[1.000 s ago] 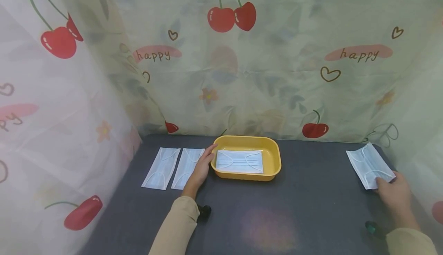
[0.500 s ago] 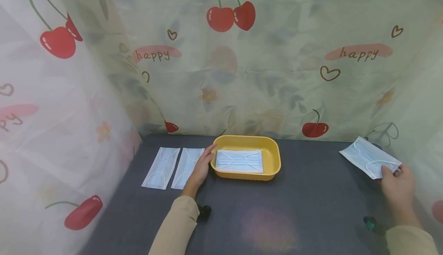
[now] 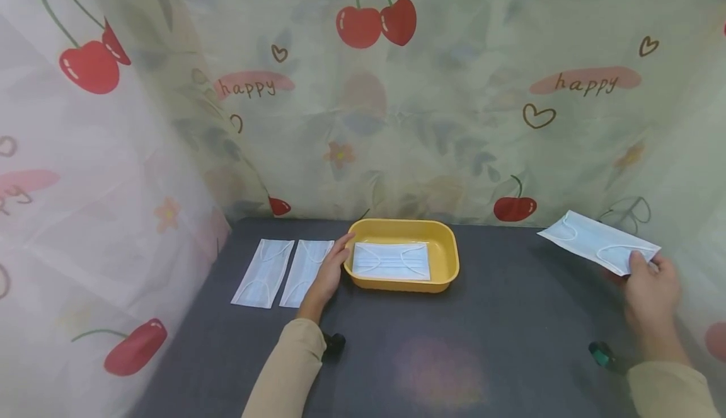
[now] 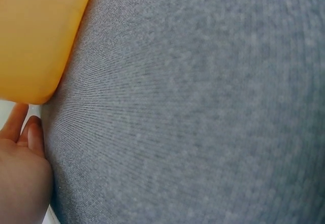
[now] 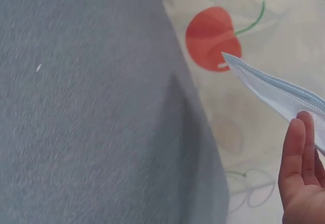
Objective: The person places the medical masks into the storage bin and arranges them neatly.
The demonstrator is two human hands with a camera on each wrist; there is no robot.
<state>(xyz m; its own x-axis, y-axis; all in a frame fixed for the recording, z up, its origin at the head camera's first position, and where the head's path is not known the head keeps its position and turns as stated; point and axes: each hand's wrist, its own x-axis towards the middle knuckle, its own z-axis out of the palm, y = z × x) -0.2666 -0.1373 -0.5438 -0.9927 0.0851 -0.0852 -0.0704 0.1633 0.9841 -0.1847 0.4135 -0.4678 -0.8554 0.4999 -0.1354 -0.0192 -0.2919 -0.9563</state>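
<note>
My right hand [image 3: 652, 292] pinches a light blue face mask [image 3: 601, 243] by its near right corner, thumb on top, above the far right of the table. In the right wrist view, fingers [image 5: 294, 148] lie under the mask [image 5: 274, 89]. My left hand [image 3: 327, 276] touches the left end of a yellow plastic basin [image 3: 448, 260], its fingers fairly straight along the outside; the left wrist view shows them beside the basin's wall [image 4: 40, 41]. A mask [image 3: 391, 261] lies flat inside the basin. Two more masks lie left of it: one mask [image 3: 263, 273] whole, another mask [image 3: 303, 270] partly behind my hand.
The dark grey table [image 3: 482, 336] runs back to a hanging sheet [image 3: 431, 121] printed with cherries. More sheeting [image 3: 113, 216] closes off the left side, and the right side is hung likewise.
My right hand has raised the mask off the table's right side, turned it flatter and brought it slightly left. The left hand and the basin hold their places.
</note>
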